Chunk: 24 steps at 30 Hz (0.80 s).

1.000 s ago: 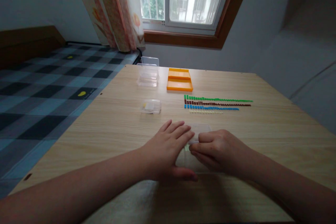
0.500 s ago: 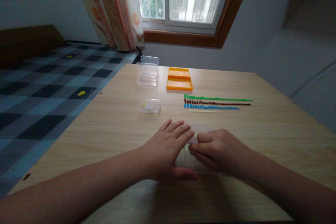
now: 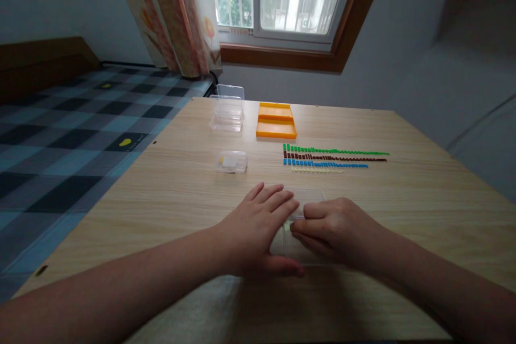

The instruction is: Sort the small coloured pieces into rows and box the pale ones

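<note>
A clear plastic box [image 3: 312, 194] lies flat between my hands near the front of the table, its hinged halves spread. My left hand [image 3: 258, 234] rests over its left side, fingers stretched and thumb apart. From the right, my right hand [image 3: 336, 228] reaches over the box with fingers closed in a pinch; whatever is at the fingertips is hidden. A small pale yellow-green patch [image 3: 287, 226] shows inside the box beside those fingertips. Beyond the hands run rows of small green pieces [image 3: 303, 149], dark brown pieces [image 3: 298, 156], blue pieces [image 3: 297, 162] and pale yellow pieces [image 3: 308, 170].
An orange two-section tray [image 3: 276, 134] stands at the back. To its left is an open clear case [image 3: 228, 113]. A smaller clear box [image 3: 237, 163] with white and yellow contents lies nearer. A bed with a checked cover [image 3: 80, 166] borders the table's left edge.
</note>
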### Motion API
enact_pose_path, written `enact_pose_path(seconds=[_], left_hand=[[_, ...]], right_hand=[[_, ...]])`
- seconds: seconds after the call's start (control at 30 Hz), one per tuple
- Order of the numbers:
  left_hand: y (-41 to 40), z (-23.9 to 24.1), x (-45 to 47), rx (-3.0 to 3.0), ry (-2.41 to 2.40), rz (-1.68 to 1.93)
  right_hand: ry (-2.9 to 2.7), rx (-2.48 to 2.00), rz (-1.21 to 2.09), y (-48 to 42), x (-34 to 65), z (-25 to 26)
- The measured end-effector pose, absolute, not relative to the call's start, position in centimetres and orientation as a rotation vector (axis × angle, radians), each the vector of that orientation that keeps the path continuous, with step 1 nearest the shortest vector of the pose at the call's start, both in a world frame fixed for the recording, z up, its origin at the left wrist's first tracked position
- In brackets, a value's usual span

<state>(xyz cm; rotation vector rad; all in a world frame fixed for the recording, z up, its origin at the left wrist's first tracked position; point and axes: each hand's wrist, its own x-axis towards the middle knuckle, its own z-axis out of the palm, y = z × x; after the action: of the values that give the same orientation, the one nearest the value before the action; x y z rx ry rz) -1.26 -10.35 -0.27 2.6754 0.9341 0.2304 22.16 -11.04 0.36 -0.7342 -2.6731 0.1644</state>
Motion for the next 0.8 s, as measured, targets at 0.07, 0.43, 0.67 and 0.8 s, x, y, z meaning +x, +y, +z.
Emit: enact_pose_path(seconds=[0.07,0.43,0.67,0.8], left_hand=[[-10.35,-0.28,-1.26,2.679,0.936,0.228],[-10.30,0.00,-1.28,2.678,0.936,0.197],[-10.24,-0.14,-1.29,2.687,0.936,0.209],[-10.23,0.02,-1.25,2.675,0.927,0.199]], right_hand=[[-2.668,-0.735,0.153,-11.05,22.13,0.36],[-2.674,-0.743,0.146,-11.01,22.20,0.18],[-2.670,-0.729,0.125,-10.96,22.14,0.36],[-2.665,-0.734,0.121,-10.99,22.19,0.27]])
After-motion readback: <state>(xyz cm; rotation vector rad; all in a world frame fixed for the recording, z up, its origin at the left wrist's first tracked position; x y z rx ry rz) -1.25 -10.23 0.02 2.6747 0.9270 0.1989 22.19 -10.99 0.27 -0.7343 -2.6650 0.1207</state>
